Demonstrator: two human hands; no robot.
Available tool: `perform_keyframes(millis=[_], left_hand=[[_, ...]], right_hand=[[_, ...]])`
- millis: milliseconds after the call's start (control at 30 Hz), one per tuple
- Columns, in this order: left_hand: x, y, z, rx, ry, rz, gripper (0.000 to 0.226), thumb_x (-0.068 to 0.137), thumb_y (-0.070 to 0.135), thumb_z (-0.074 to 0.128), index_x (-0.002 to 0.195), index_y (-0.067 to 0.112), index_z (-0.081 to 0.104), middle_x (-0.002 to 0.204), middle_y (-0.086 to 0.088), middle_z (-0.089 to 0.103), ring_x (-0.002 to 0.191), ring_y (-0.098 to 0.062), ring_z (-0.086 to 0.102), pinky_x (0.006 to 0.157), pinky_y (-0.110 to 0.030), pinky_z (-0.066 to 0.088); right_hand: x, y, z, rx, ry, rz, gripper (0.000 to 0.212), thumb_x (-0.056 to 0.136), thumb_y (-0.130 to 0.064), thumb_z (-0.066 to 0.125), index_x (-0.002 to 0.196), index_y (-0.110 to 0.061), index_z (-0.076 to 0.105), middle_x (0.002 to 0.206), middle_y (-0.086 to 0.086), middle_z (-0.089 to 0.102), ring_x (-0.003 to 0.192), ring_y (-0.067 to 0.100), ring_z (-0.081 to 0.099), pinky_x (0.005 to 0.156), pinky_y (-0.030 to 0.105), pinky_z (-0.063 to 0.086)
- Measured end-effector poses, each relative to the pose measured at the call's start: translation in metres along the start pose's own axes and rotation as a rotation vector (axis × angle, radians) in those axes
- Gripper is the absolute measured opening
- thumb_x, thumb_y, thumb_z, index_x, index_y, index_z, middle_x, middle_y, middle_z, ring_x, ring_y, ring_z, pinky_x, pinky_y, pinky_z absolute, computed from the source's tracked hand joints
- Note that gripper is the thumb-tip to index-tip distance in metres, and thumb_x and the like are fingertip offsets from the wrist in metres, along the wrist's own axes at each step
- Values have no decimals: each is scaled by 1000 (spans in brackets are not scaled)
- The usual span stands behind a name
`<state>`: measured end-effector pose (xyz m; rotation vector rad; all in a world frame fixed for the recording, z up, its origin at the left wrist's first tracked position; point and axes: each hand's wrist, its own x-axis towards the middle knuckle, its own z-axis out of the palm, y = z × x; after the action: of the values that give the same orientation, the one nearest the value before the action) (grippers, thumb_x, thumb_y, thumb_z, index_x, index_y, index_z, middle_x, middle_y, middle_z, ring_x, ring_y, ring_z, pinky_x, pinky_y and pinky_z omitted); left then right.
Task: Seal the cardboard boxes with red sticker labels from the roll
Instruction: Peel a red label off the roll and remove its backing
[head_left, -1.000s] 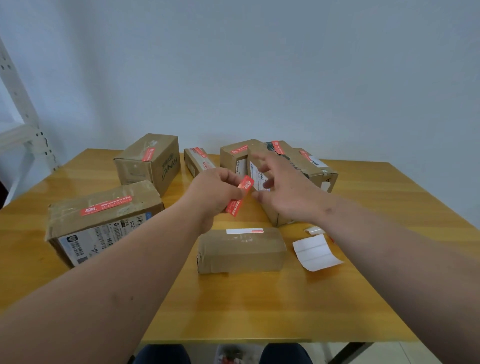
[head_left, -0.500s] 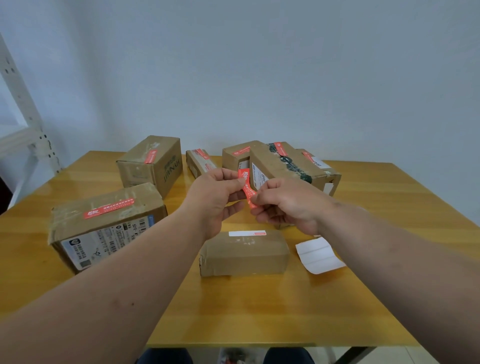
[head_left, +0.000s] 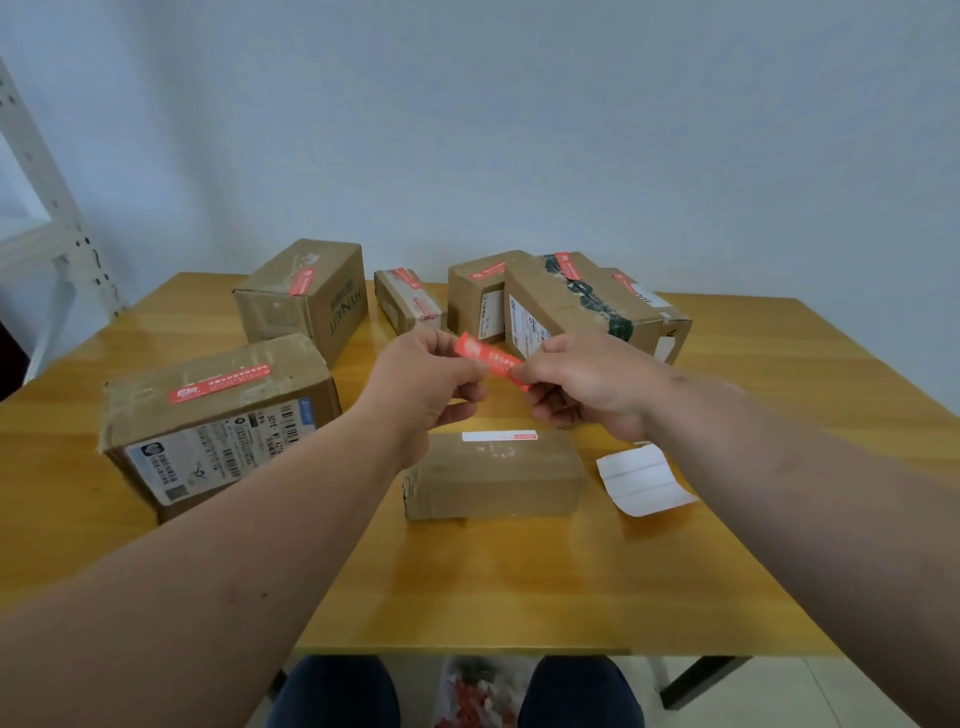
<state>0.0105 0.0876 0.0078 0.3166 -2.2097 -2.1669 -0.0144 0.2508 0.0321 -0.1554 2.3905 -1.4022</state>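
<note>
Wooden tabletop (head_left: 519, 587), yellow-brown and glossy, under everything. White metal shelving (head_left: 47, 218) at the far left against a pale wall.

Large box (head_left: 218, 421) at the left, lying flat, with a long red sticker along its top and a white shipping label on the near face. Tall box (head_left: 304, 296) behind it, marked with a red sticker on top and printed lettering on its side. Long box (head_left: 582, 306) at the back right, wrapped with dark green tape and crossed by a red sticker. Square box (head_left: 480, 301) just left of that one, touching it, red sticker on top. Narrow box (head_left: 408, 301) between the tall box and the square box. Rightmost box (head_left: 654, 317) partly hidden behind the long box.

Small box (head_left: 493, 475) nearest the viewer, centre of the tabletop, bearing only a white strip with a red end on its top edge.

Left hand (head_left: 423, 387) and right hand (head_left: 582, 384) raised above the small box, close together, each pinching one end of a red sticker label (head_left: 491, 360) stretched between them, tilted down to the right.

White backing paper (head_left: 641, 478) lying flat just right of the small box. Heap of red and white scraps (head_left: 478, 691) on the floor below the tabletop edge, between dark-trousered knees.
</note>
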Motion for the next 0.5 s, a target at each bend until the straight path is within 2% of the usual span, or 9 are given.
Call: perform_keyframes(millis=[67,200,267,400,500], left_hand=[[-1,-4,-2,36,15,15,31,83,3,71,109,16,60,85,-10,67,70,-17,67,65,-30,59],[-3,-13,-6,107,39,-16,11,88,6,65,97,11,65,87,-10,70,73,-17,67,65,-28,57],[-4,-14,-8,99,36,-45,7,92,17,63,98,13,64,90,-9,68,76,-17,64,65,-29,56],[-2,-13,-9,100,-26,-80,28,93,45,58,107,21,63,102,-2,64,92,-17,62,72,-32,58],[-1,-11,-10,129,-99,-58,18,91,31,66,102,17,68,98,-5,69,85,-15,65,71,-30,58]], right_hand=[[2,6,3,44,33,9,11,90,-18,65,81,-12,62,71,3,65,59,14,64,69,33,50],[3,14,3,25,32,19,10,88,-15,64,79,-11,61,68,3,66,59,15,65,70,33,49],[2,13,2,-37,-6,-2,13,87,-13,61,75,-13,57,68,3,64,61,16,64,72,34,48],[-1,8,2,-203,-102,-60,16,88,-12,59,73,-14,53,75,4,62,70,16,65,75,30,47],[-2,5,2,-256,-162,-80,17,86,-9,59,71,-14,54,77,4,62,73,15,66,72,26,47]])
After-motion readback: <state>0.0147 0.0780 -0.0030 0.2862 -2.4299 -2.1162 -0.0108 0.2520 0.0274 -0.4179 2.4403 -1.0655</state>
